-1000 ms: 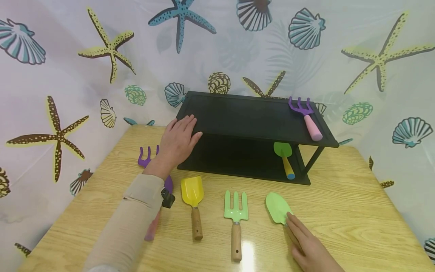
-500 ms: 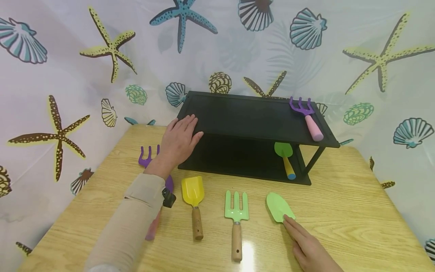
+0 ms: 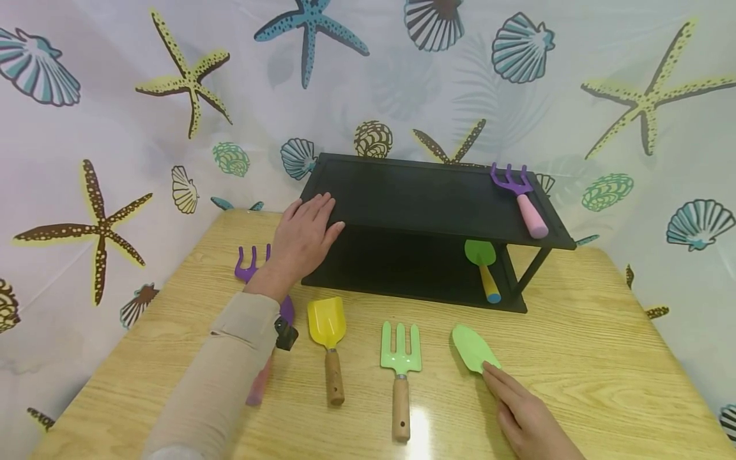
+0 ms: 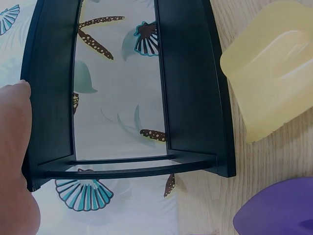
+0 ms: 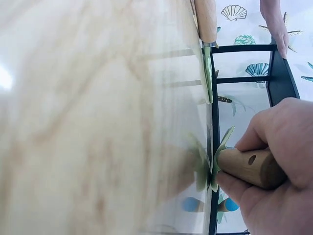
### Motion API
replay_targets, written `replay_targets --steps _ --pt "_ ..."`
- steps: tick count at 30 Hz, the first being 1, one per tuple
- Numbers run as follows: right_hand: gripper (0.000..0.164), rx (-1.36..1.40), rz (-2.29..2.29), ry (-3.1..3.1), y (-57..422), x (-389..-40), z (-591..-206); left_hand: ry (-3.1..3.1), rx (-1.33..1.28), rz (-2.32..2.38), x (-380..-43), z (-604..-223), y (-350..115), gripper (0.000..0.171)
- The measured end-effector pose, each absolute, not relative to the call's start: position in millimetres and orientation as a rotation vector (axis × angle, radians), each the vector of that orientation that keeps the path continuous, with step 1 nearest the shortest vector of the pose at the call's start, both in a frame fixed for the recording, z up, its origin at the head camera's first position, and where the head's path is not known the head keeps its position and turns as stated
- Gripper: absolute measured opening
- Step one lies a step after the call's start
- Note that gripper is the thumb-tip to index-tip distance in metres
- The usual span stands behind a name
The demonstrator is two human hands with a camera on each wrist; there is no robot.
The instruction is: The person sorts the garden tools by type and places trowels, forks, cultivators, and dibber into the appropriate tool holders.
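My left hand (image 3: 303,236) rests on the left end of a black two-tier shelf (image 3: 414,198), fingers lying straight on its top board. In the left wrist view, part of that hand (image 4: 14,156) touches the edge of the board. At the front right, my right hand (image 3: 531,415) grips a light-green garden trowel (image 3: 473,348). Its wooden handle (image 5: 244,164) is held between thumb and fingers in the right wrist view. The blade is tilted and points towards the shelf; whether its tip touches the table cannot be told.
A purple-and-pink hand rake (image 3: 531,217) lies on the top board. Below it is a green trowel (image 3: 480,253) with a yellow handle. A yellow shovel (image 3: 326,322) and light-green fork (image 3: 400,364) lie on the table. Purple tools (image 3: 246,273) are partly hidden by the left arm.
The right hand's fingers have shifted on the trowel, and its blade has tilted, now looking narrower. My left hand stays in place on the shelf.
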State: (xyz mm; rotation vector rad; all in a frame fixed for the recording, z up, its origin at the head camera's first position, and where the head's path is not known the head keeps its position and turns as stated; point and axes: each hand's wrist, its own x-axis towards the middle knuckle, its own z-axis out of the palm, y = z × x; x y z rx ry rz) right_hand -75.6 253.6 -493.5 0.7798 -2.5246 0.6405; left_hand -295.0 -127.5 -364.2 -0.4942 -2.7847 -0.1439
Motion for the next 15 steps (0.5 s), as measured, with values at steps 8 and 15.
replay_targets --steps 8,15 --pt "0.055 0.7 0.633 -2.595 247 -79 -480 -2.793 -0.495 -0.151 -294 -364 -127 0.065" --pt "0.054 0.665 0.608 -2.606 240 -88 -463 -2.791 -0.496 -0.14 -294 -364 -127 0.064"
